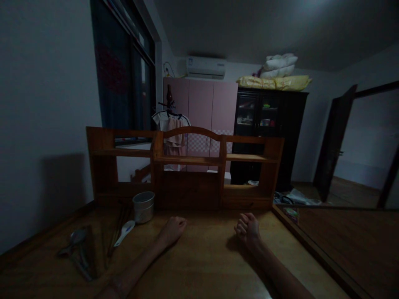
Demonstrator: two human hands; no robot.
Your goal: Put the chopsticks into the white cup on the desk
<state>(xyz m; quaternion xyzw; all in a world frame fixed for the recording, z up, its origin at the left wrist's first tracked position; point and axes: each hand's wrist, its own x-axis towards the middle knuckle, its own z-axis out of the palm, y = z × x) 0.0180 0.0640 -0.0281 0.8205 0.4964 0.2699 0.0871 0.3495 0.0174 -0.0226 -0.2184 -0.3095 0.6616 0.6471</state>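
Note:
My left hand (175,229) is a loose fist on the wooden desk (202,265), and nothing shows in its fingers. My right hand (247,229), also curled into a fist, rests farther right with nothing visible in it. Left of my left hand stands an upright metal canister (144,208), the nearest thing to it but apart from it. A white soup spoon (125,232) with a blue mark lies in front of the canister. Beside it are thin dark chopsticks (114,232). Several metal utensils (79,251), apparently spoons, lie farther left in dim light.
A wooden shelf unit (188,160) stands along the desk's back edge. To the left are a wall (46,124) and a window (124,74). Behind stand a pink wardrobe (201,104), a clothes rack with garments (171,124) and a dark cabinet (289,128). The room is dim.

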